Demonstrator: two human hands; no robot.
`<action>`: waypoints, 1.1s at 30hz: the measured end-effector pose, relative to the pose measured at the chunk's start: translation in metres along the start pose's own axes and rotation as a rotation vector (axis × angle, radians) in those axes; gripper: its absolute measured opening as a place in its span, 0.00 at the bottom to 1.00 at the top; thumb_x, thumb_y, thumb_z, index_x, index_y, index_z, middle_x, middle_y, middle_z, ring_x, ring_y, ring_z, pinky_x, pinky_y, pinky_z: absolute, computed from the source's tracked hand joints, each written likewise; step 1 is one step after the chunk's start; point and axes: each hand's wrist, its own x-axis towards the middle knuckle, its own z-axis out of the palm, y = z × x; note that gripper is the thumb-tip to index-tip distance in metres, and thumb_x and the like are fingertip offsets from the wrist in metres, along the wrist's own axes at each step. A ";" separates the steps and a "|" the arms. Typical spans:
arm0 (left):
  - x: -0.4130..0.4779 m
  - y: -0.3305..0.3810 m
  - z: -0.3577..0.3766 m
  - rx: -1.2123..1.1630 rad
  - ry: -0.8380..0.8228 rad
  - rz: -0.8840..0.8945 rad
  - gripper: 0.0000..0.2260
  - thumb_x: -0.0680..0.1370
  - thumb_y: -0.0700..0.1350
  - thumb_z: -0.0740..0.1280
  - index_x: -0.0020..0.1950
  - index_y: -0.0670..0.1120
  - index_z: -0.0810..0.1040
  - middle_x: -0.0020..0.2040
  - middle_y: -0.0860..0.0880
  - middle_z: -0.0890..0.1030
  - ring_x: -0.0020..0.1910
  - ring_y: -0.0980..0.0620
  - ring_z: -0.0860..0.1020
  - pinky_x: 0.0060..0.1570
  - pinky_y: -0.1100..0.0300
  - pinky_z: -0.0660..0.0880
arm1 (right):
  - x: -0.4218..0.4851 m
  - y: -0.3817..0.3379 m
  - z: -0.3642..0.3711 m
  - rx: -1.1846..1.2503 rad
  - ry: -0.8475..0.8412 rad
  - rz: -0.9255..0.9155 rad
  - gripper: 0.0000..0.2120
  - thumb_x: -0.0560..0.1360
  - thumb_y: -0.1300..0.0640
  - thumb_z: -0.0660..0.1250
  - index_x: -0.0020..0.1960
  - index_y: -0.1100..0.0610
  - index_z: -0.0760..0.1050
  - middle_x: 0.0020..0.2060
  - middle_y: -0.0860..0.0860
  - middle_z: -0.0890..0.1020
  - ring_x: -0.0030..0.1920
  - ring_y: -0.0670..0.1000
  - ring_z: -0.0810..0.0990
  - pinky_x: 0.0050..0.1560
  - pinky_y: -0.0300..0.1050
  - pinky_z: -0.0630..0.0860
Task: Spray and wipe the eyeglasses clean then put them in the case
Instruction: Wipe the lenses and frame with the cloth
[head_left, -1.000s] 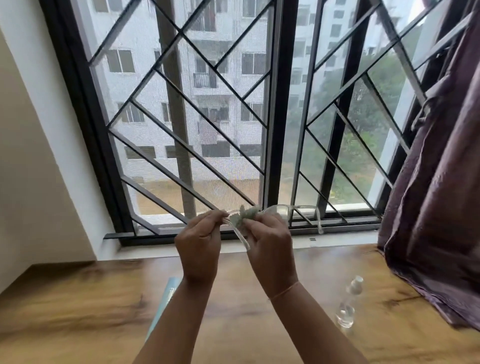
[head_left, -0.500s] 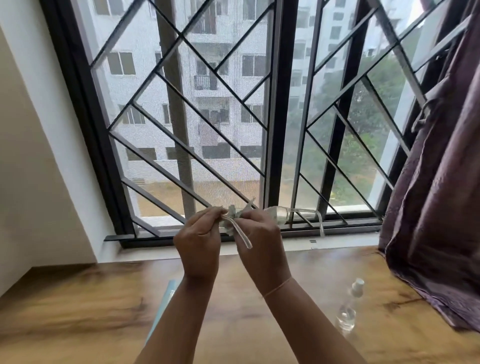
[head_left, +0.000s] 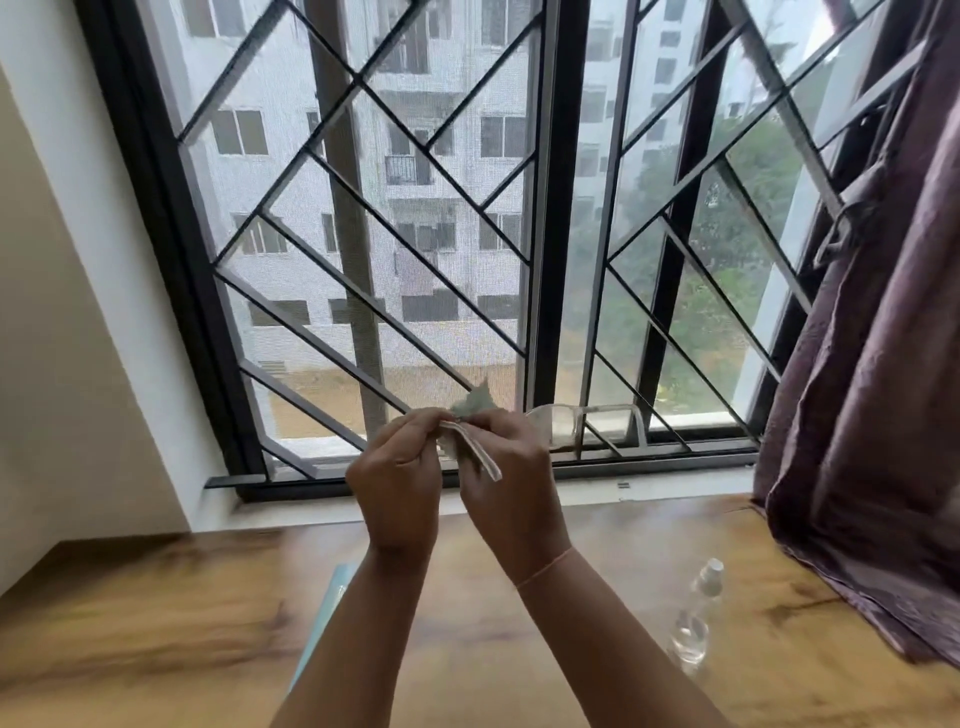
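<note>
A black-framed window with a diagonal metal grille (head_left: 540, 260) is seen across the far side. It is bounded by a pale wall (head_left: 62, 312) at the left and a crumpled purple curtain (head_left: 872, 415) at the right. Below it, a brown wood-grain table (head_left: 156, 639) is spread to the near edge of the view. Its far edge is met by a white sill (head_left: 649, 493), and its right edge is covered by the curtain's hem. Bare table is left to the left of the forearms and between the right forearm and the bottle.

The left hand (head_left: 397, 483) and right hand (head_left: 511, 483) are raised above the table, close together, and are seen against the window's lower rail. Clear-framed eyeglasses (head_left: 571, 423) are held in the air between them. The frame is pinched by the left hand's curled fingers. A small pale-green cloth (head_left: 475, 402) is gripped in the right hand's fingertips and held against one lens. That lens is hidden by cloth and fingers. The other lens and one temple jut out to the right of the right hand, and the second temple hangs down between the hands.

A small clear spray bottle with a white cap (head_left: 696, 618) is stood upright on the table right of the right forearm, near the curtain's hem but apart from it. A flat pale-blue object (head_left: 324, 623) is laid on the table, largely hidden by the left forearm; what it is cannot be told.
</note>
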 end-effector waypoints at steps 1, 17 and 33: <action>0.001 -0.001 -0.001 -0.001 0.000 -0.005 0.10 0.67 0.31 0.65 0.41 0.39 0.84 0.39 0.44 0.84 0.43 0.55 0.79 0.47 0.73 0.72 | -0.003 0.001 -0.001 -0.015 -0.011 -0.002 0.05 0.71 0.64 0.66 0.41 0.61 0.82 0.37 0.56 0.81 0.40 0.55 0.79 0.43 0.45 0.75; -0.002 -0.001 -0.002 -0.024 0.030 -0.030 0.10 0.69 0.39 0.63 0.41 0.39 0.84 0.39 0.44 0.84 0.43 0.54 0.79 0.45 0.68 0.74 | 0.007 0.004 0.000 -0.095 -0.029 0.014 0.03 0.68 0.67 0.70 0.38 0.61 0.80 0.34 0.56 0.81 0.36 0.57 0.78 0.37 0.50 0.75; -0.004 -0.011 -0.010 0.048 0.037 -0.003 0.09 0.70 0.38 0.64 0.40 0.42 0.84 0.37 0.47 0.84 0.42 0.55 0.79 0.41 0.68 0.73 | -0.022 0.022 -0.030 -0.100 0.260 0.097 0.09 0.67 0.69 0.68 0.45 0.61 0.82 0.42 0.55 0.83 0.43 0.52 0.79 0.46 0.38 0.74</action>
